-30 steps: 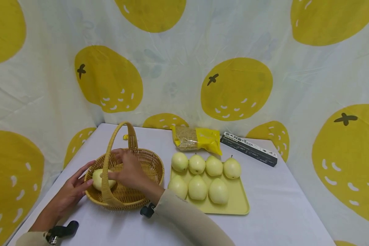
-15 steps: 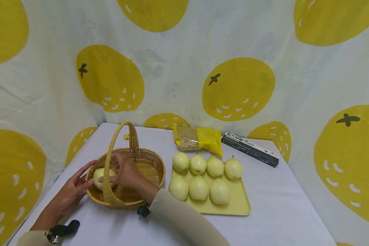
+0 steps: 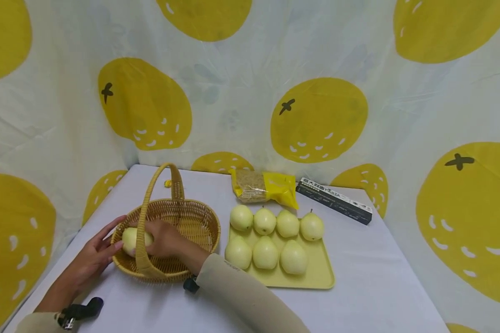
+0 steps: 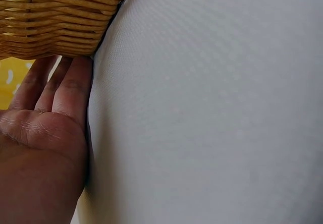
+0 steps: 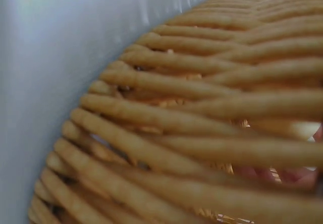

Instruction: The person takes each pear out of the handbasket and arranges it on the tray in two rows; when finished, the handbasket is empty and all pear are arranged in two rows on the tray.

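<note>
A pale yellow pear (image 3: 130,241) lies at the left end of a wicker basket (image 3: 200,217), partly behind the basket's arched handle. My right hand (image 3: 164,238) reaches into the basket and grips the pear from its right side; the handle and the hand hide some of the fingers. At the basket's left end my left hand (image 3: 92,256) touches the outside, its thumb at the rim. The left wrist view shows straight fingers (image 4: 70,90) against the lower wicker wall. Mostly woven wicker (image 5: 202,98) fills the right wrist view.
Right of the basket, a yellow tray (image 3: 316,270) bears several pears in two rows. Behind it lie a yellow bag of dry food (image 3: 254,187) and a long dark pasta box (image 3: 333,201). A small yellow item (image 3: 168,183) sits behind the basket on the white tablecloth (image 3: 371,273).
My right hand's raised fingers have come down and left onto the pear, and now grip it. My left hand stays at the basket's left end. The view has shifted slightly.
</note>
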The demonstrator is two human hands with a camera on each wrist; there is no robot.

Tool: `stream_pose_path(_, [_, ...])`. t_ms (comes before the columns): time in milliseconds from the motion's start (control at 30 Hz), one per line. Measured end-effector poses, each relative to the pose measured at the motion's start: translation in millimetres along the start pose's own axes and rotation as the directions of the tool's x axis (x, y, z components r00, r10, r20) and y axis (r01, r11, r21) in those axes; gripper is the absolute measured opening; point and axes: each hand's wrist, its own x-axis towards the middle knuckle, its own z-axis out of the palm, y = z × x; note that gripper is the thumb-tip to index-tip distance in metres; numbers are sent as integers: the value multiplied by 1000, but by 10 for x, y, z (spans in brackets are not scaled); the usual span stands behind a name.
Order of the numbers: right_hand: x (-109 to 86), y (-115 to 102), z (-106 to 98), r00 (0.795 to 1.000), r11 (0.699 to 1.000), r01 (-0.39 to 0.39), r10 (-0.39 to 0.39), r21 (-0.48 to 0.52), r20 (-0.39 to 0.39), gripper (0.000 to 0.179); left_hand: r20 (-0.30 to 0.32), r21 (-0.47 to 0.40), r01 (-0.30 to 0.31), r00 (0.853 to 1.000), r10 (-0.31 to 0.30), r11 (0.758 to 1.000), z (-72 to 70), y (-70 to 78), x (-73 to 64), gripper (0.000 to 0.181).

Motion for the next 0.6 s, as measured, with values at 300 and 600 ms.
stream_pose_path(300, [-17, -10, -13, 999, 997, -32, 32, 68, 11, 55, -23, 39, 37, 999, -37, 999, 10, 43, 11, 78])
stream_pose_path(600, [-45, -22, -27, 968, 977, -176, 195, 123, -161, 62, -28, 14, 32, 999, -32, 999, 13, 25, 6, 78])
